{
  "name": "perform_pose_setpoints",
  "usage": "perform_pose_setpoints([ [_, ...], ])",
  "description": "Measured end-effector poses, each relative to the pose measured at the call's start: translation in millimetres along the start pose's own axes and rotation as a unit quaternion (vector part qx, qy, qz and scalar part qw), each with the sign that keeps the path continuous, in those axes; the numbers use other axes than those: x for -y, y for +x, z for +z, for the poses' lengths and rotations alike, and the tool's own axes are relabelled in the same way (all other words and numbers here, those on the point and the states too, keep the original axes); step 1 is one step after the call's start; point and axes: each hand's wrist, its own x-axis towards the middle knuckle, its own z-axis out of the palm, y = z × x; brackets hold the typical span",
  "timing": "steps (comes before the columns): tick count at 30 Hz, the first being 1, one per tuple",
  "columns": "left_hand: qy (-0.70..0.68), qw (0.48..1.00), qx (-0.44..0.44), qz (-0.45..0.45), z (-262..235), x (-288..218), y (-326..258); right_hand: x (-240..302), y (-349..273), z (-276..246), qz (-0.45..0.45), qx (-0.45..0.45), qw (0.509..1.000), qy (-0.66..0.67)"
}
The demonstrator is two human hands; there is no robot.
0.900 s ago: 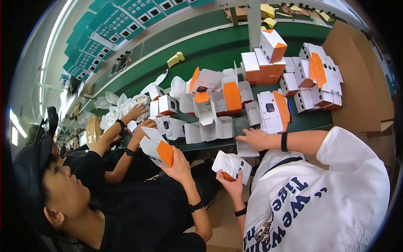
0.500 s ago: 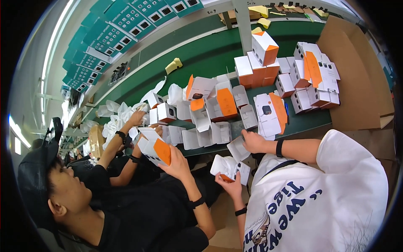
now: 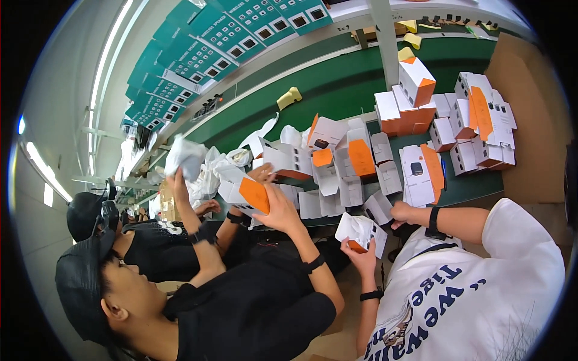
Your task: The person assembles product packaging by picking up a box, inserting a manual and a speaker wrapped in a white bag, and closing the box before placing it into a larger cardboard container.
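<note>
My left hand [image 3: 362, 256] is closed around an open white-and-orange box [image 3: 380, 242], low at the table's front edge. White soft wrapping [image 3: 356, 227] shows inside it; what it covers is hidden. My right hand [image 3: 404, 215], fingers curled, pinches the edge of a pale grey-white flap [image 3: 377, 208] beside the box opening. Whether that flap belongs to the held box I cannot tell. Just beyond my hands stand several open white boxes [image 3: 388, 175] and a flat printed carton [image 3: 415, 170] with an orange flap.
A co-worker in black at left holds a white-and-orange box [image 3: 253, 194] and raises a white-wrapped bundle [image 3: 184, 157]. Another person's hand [image 3: 262, 172] reaches among the boxes. Stacked boxes [image 3: 404, 117] and a large brown carton [image 3: 536, 126] stand at right; teal boxes [image 3: 241, 36] line the shelf above.
The whole view has shifted, moving the scene rightward. My left hand still holds the box, my right the flap. The co-worker has lifted a white-wrapped bundle from the pile.
</note>
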Motion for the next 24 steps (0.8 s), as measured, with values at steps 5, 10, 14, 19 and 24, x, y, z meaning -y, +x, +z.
perform_pose_setpoints([
  [5,0.026,0.999,0.015,-0.014,-2,-4,-17,-3,0,-2,0.062,-0.024,0.984,0.168],
  [10,0.017,1.0,-0.014,0.002,-21,12,-38,9,-22,15,0.045,-0.026,0.992,0.119],
  [14,0.011,1.0,-0.014,-0.02,-25,4,-47,24,-6,29,-0.021,-0.056,0.995,0.075],
  [19,-0.001,1.0,-0.022,-0.021,-32,13,-49,29,-12,46,0.011,-0.081,0.962,0.259],
  [24,-0.17,0.982,0.02,-0.085,-34,-14,-41,22,-39,22,-0.219,0.127,0.931,-0.262],
])
